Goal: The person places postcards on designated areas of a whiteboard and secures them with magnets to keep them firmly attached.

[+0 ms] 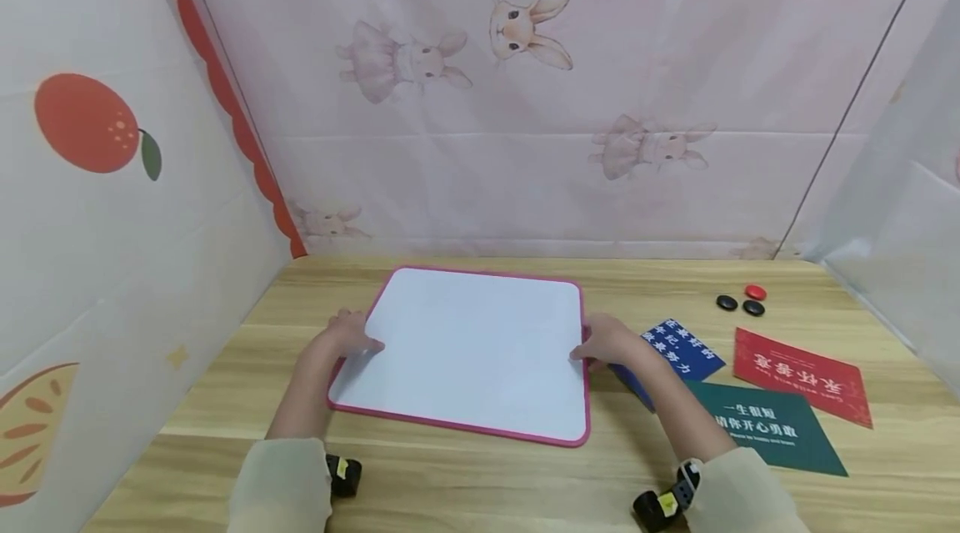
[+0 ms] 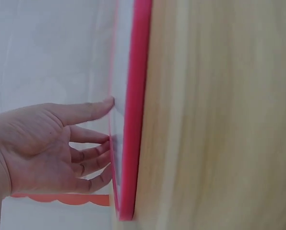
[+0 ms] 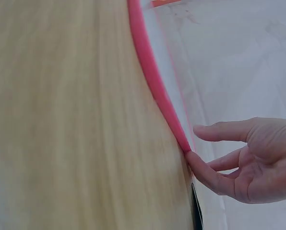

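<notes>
A whiteboard [image 1: 468,349] with a pink rim lies on the wooden table, slightly turned. At its left edge, my left hand [image 1: 349,334] holds the rim, thumb over the white face and fingers along the side. My right hand [image 1: 609,341] grips the opposite edge. In the right wrist view, the right thumb [image 3: 220,132] is above the board and a fingertip meets the pink rim from below. The left wrist view shows the left thumb [image 2: 88,111] spread from the bent fingers against the board's edge.
Right of the board lie a blue card [image 1: 684,349], a green card [image 1: 772,426] and a red card [image 1: 802,374]. Behind them sit a red round piece [image 1: 755,292] and two black round pieces [image 1: 727,302]. Printed cloth walls border the table [image 1: 465,475] at the back and sides.
</notes>
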Motion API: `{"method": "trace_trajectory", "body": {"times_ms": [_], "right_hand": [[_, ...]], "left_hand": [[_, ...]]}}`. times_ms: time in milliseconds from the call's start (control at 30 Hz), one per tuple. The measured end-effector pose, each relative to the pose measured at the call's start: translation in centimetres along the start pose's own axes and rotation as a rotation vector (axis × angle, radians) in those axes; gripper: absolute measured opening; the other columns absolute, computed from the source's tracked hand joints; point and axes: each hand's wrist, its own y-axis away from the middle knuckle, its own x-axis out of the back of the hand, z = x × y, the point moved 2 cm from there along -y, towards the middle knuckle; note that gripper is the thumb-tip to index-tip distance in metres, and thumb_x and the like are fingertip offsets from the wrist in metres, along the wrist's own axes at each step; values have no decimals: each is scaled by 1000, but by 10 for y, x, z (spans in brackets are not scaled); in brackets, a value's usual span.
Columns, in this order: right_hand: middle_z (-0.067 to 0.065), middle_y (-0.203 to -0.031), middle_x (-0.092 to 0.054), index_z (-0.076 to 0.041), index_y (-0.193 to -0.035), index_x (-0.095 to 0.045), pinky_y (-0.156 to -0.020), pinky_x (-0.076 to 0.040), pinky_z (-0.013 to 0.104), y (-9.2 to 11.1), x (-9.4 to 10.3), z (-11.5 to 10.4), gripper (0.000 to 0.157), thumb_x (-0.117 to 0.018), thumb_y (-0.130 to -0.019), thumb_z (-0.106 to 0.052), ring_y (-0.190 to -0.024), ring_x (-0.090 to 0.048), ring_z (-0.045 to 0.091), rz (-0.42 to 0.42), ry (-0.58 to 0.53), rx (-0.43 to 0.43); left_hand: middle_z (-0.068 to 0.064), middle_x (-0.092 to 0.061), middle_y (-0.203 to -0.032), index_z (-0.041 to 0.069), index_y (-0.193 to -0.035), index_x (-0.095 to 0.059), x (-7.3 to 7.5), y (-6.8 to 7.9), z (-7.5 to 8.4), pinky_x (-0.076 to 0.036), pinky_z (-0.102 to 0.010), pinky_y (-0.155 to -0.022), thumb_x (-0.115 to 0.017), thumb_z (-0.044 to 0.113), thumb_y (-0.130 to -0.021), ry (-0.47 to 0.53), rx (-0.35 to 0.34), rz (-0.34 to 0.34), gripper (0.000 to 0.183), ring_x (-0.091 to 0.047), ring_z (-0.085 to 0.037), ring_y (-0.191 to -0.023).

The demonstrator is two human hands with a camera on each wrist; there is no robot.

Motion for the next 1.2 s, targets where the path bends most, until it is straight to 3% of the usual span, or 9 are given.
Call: {"method": "trace_trajectory", "body": {"times_ms": [333,700,1200], "right_hand": [[11,-77,-55,5,-89,-55,-61,-53,29,3,3,10,19,-69,-79,-3,-66,-58,19,1,-71,48],[11,-77,-54,7,-93,-54,-58,-51,27,3,0,11,25,-71,-77,-3,-62,-57,18,29,19,77],[9,-73,-54,5,-92,-55,-56,-50,25,6,-1,4,21,-69,-79,-3,-61,-55,17,20,88,47]], "left_hand": [[-34,-34,-129,-10,-137,-31,-5,7,-3,-31,-58,-95,-68,19,-82,86,-22,24,73,-32,-46,-119],[-33,-33,-130,-10,-137,-30,-9,14,-5,-32,-58,-94,-68,17,-82,109,-35,32,72,-33,-46,-118],[-35,-32,-128,-15,-133,-30,-1,23,-6,-34,-58,-92,-73,18,-78,111,-41,-11,77,-40,-44,-111]]}}
